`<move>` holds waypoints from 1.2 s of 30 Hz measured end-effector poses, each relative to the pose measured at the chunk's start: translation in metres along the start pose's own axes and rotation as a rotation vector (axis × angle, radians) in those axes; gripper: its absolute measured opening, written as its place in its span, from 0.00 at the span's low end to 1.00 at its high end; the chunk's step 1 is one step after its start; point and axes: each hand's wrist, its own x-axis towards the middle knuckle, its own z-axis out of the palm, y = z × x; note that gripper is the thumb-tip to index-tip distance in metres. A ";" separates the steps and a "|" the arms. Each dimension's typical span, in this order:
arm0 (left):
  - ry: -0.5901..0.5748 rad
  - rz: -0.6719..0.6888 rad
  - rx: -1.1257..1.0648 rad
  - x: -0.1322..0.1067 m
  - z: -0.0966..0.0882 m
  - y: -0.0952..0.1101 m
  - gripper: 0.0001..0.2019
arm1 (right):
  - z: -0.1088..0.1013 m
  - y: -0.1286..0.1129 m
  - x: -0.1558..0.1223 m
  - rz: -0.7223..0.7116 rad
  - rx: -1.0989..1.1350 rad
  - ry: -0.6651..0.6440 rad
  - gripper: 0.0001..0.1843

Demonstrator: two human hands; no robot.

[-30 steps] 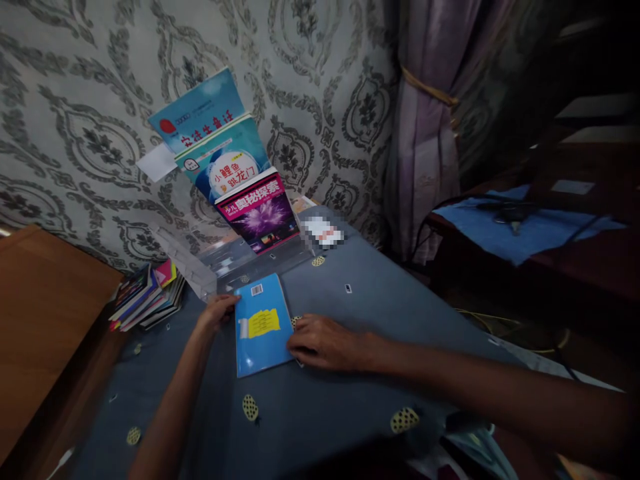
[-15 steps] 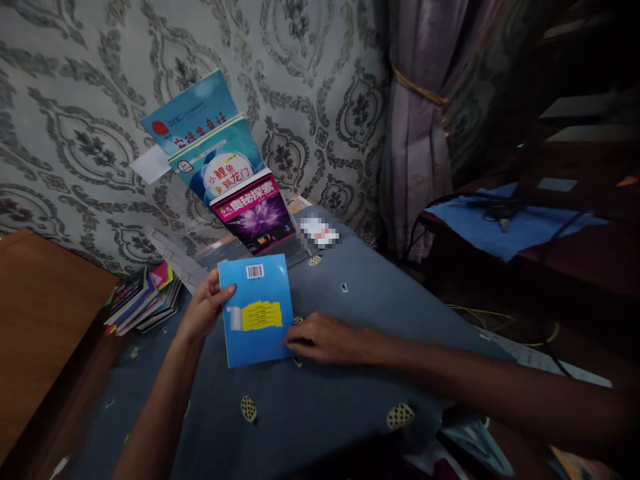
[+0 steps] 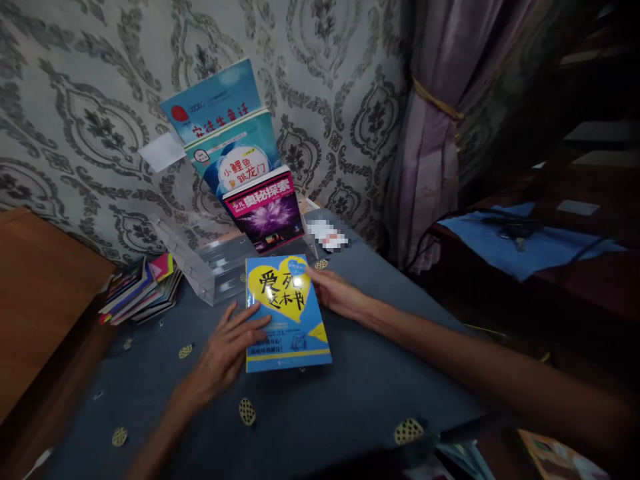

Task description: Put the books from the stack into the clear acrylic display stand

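A blue book [image 3: 286, 313] with a yellow heart on its cover is held face up over the blue-grey tablecloth [image 3: 350, 400]. My left hand [image 3: 227, 347] grips its left edge, fingers spread along the cover. My right hand [image 3: 337, 293] holds its upper right edge, fingers curled around it. Just behind the book stands a clear tiered display rack [image 3: 215, 267] with three books propped in it: a purple one [image 3: 265, 210] in front, a teal one [image 3: 237, 160] in the middle and a light blue one [image 3: 213, 107] at the back.
A stack of colourful books [image 3: 140, 290] lies at the table's left end beside a wooden cabinet [image 3: 40, 287]. Patterned wallpaper is behind the rack. A tied purple curtain [image 3: 433, 133] hangs to the right. A dark table with a blue cloth [image 3: 530, 233] stands farther right.
The book was lifted off the cloth by my left hand and turned over, so the front cover now faces up. My right hand moved from the lower right edge to the upper right edge.
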 end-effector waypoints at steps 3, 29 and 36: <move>-0.040 -0.046 0.071 -0.023 0.028 -0.010 0.15 | -0.005 0.010 0.003 -0.015 -0.152 0.021 0.23; 0.220 -0.424 -0.033 -0.004 0.089 -0.073 0.25 | 0.074 0.034 0.022 -0.489 -1.466 -0.502 0.29; 0.195 -0.439 -0.023 -0.001 0.084 -0.072 0.23 | 0.060 0.040 0.035 -0.397 -1.491 -0.491 0.30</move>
